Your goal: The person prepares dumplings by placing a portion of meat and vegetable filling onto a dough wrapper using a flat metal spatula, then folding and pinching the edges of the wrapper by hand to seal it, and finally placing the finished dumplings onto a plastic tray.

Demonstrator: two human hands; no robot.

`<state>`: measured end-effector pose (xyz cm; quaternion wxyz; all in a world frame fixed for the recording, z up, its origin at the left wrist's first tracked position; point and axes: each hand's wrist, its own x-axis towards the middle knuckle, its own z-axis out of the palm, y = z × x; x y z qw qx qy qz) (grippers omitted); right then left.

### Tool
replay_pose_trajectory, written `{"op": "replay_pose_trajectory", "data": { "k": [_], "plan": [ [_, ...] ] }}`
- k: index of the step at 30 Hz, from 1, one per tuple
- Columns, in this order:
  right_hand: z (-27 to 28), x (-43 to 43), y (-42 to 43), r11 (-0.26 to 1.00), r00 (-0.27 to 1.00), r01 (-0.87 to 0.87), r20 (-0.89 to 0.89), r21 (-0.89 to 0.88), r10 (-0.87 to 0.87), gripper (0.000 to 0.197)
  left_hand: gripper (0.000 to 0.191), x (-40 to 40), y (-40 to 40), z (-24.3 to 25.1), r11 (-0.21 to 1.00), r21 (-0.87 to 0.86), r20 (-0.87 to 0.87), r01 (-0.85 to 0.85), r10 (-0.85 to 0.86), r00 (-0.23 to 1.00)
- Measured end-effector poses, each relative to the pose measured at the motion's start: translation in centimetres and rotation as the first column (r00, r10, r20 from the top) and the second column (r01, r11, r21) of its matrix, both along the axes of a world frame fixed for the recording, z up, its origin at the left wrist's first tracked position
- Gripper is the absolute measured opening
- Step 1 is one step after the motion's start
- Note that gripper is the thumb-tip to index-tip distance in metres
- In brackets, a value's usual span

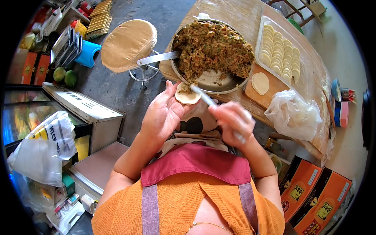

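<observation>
My left hand (161,113) is palm up with a round dough wrapper (188,98) resting on the palm and fingers. A small mound of minced filling (184,87) lies on the wrapper's far part. My right hand (236,120), blurred, grips a thin pale filling stick (209,98), its tip touching the filling. Just beyond my hands a round metal pan (217,92) holds a large heap of chopped filling (214,47), with part of its bottom bare near me. One loose dough wrapper (260,83) lies on a wooden board (255,95) right of the pan.
A plastic tray (259,44) of overlapping dough wrappers (276,50) stands on the wooden table (235,10). A clear plastic bag (293,114) lies nearer me. A flat metal handle (158,58) juts left from the pan. Left are a round stool (129,44) and a glass-topped cabinet (82,102).
</observation>
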<state>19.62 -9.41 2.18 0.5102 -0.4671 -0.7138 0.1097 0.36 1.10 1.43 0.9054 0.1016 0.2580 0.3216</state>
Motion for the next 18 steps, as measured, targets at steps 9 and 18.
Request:
{"op": "replay_pose_trajectory", "data": {
  "k": [9,18],
  "plan": [
    [1.9,0.0,5.2,0.825,0.847,-0.065,-0.468,-0.561,-0.252,0.019,0.060,0.1,0.0,-0.3,0.999,0.031,0.013,0.022,-0.022,1.000],
    [1.7,2.3,5.7,0.774,0.726,-0.230,-0.634,-0.590,-0.267,0.026,0.059,-0.1,0.3,-0.1,0.998,0.048,-0.031,0.027,-0.025,0.999]
  ]
}}
